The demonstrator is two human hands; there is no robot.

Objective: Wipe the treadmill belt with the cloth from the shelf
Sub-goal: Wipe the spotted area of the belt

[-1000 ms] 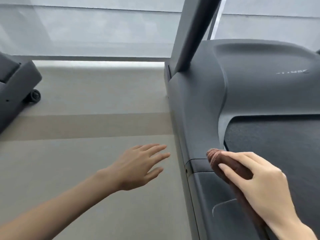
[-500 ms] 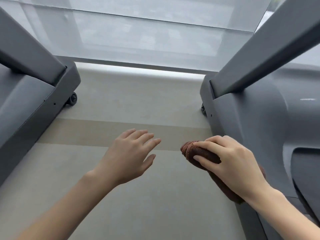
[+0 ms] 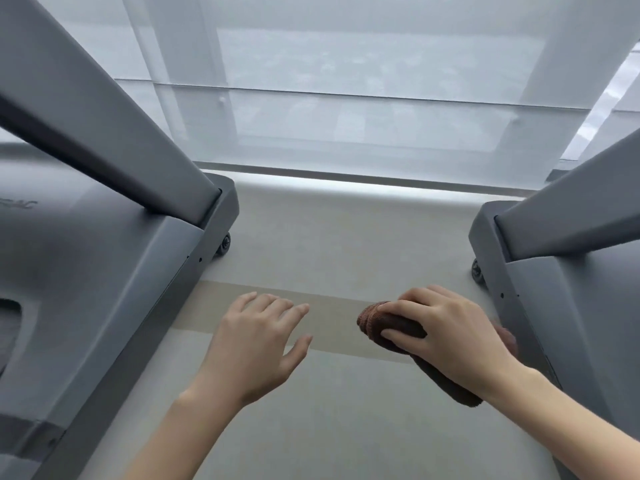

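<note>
Right hand point(image 3: 446, 337): fingers curled over the top of a bunched brown cloth point(image 3: 398, 327), thumb against its near side, holding it firmly. The rolled end of the cloth sticks out to the left past the fingertips, and the remainder trails back under the palm and wrist. The cloth is held above the floor point(image 3: 329, 427), in the aisle between two machines, near the side frame of the right treadmill point(image 3: 588, 306). Whether it touches that frame cannot be determined.

Left hand point(image 3: 256, 344): palm down, fingers straight and slightly spread, holding nothing. It is over the floor, apart from the cloth and from the left treadmill point(image 3: 104, 271).

Surroundings: both treadmills are dark grey, each with a slanted upright rising from its front housing. A small transport wheel shows at the front corner of each, left point(image 3: 224, 243) and right point(image 3: 477, 270). A darker beige band point(image 3: 332, 313) crosses the floor beneath both hands. A translucent window blind point(image 3: 346, 81) fills the background.
</note>
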